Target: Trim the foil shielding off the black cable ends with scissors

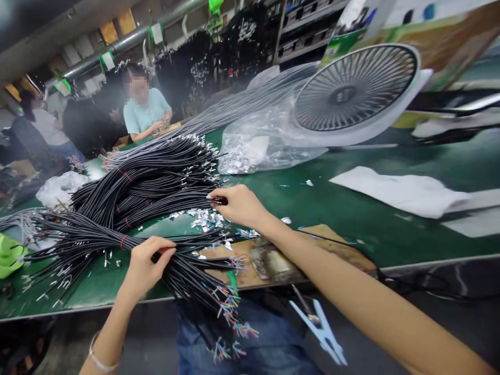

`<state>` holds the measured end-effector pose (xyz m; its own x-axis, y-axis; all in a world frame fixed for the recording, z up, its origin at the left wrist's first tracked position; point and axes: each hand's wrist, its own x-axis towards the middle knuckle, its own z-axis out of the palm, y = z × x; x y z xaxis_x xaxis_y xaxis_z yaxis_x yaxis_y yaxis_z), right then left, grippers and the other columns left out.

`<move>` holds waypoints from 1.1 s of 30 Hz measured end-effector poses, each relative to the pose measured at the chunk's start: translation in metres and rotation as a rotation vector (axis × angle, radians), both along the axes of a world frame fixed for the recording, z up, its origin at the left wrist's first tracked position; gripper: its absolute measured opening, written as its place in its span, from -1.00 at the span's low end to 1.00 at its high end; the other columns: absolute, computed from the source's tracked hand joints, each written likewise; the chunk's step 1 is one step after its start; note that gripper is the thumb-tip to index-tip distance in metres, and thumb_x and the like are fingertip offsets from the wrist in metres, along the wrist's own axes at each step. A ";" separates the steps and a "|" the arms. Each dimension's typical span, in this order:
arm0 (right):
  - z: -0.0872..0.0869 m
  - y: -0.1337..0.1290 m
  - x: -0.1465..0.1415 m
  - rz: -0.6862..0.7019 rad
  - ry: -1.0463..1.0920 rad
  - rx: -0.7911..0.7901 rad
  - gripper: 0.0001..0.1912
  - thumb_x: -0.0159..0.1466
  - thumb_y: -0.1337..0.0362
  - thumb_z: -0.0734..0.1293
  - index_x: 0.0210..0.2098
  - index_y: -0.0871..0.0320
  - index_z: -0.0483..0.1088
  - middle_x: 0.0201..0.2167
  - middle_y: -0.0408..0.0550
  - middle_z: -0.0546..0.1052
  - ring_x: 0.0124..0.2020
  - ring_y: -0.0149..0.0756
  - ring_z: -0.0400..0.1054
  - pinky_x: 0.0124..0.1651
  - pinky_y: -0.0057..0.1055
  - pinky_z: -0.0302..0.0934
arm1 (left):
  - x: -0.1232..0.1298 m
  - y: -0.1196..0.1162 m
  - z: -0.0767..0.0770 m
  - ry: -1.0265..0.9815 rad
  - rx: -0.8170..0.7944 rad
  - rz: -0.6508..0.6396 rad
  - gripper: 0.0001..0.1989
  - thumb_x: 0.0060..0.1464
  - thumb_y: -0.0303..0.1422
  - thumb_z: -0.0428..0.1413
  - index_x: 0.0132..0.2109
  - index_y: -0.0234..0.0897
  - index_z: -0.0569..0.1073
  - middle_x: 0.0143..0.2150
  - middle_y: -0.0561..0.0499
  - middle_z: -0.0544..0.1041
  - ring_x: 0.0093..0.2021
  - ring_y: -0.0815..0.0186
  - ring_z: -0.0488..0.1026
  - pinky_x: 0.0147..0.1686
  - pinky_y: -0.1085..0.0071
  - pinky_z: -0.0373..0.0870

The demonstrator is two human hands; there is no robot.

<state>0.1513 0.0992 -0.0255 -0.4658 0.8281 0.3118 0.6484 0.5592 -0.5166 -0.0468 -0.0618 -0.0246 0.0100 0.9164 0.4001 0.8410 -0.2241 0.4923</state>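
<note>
Cables (94, 235) sheathed in black lie in a bundle under and beside the left hand (150, 263), bound by a red tie (124, 241) just left of that hand's knuckles. The left hand's thumb and forefinger are together, clamped on part of the bundle. To the right of and below this hand, the bundle fans out over the near edge of the green surface (300, 200), where stripped ends show coloured wires (228, 304).

The right hand (240, 205) is closed on a small dark object (220, 201), too hidden to identify, at the ends of a larger pile of black cables (156, 172) that stretches off to its left. Foil scraps (205, 219) lie just below and left of the right hand. Beneath the right forearm is a wooden board (324, 234) with a worn metal fixture (275, 263) on it; a light blue clamp (322, 333) is below the forearm.

Beyond the right hand are a clear plastic bag (253, 148), grey cables (238, 107) and a round fan (353, 94); a white sheet (402, 188) lies well to its right. Far beyond the left hand, a person in a light teal top (146, 112) has both hands close together.
</note>
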 end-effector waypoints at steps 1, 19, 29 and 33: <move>0.002 0.000 0.001 -0.006 -0.003 0.000 -0.73 0.13 0.40 0.29 -0.20 0.11 0.54 -0.35 -0.07 0.58 -0.27 -0.17 0.46 -0.27 -0.39 0.26 | 0.009 0.012 0.001 0.034 -0.049 -0.073 -0.91 0.06 -0.36 0.12 -0.25 -0.18 0.50 -0.30 0.02 0.54 -0.29 0.33 0.49 -0.24 0.41 0.45; 0.017 -0.005 0.014 0.055 0.034 0.008 -0.75 0.07 0.49 0.28 -0.30 0.14 0.50 -0.35 -0.08 0.57 -0.30 -0.22 0.42 -0.34 -0.43 0.10 | 0.032 0.101 0.021 -0.149 -0.646 -0.176 -0.75 0.04 -0.24 0.09 -0.32 -0.35 0.54 -0.52 0.00 0.51 -0.54 0.37 0.40 -0.47 0.46 0.33; 0.010 -0.015 0.012 0.154 0.110 0.020 -0.73 -0.01 0.57 0.24 -0.38 0.19 0.47 -0.39 -0.08 0.56 -0.35 -0.25 0.42 -0.34 -0.45 0.11 | 0.050 0.105 -0.027 -0.011 -0.406 -0.320 -0.83 0.04 -0.44 0.06 -0.26 -0.24 0.54 -0.29 -0.04 0.57 -0.26 0.24 0.45 -0.19 0.36 0.35; 0.008 -0.018 0.012 0.194 0.132 0.054 -0.74 0.00 0.58 0.23 -0.40 0.20 0.46 -0.44 -0.09 0.54 -0.40 -0.29 0.41 -0.37 -0.48 0.10 | 0.048 0.100 -0.020 -0.239 -0.242 -0.107 -0.86 0.07 -0.41 0.01 -0.28 -0.29 0.46 -0.30 -0.05 0.53 -0.29 0.27 0.43 -0.24 0.36 0.35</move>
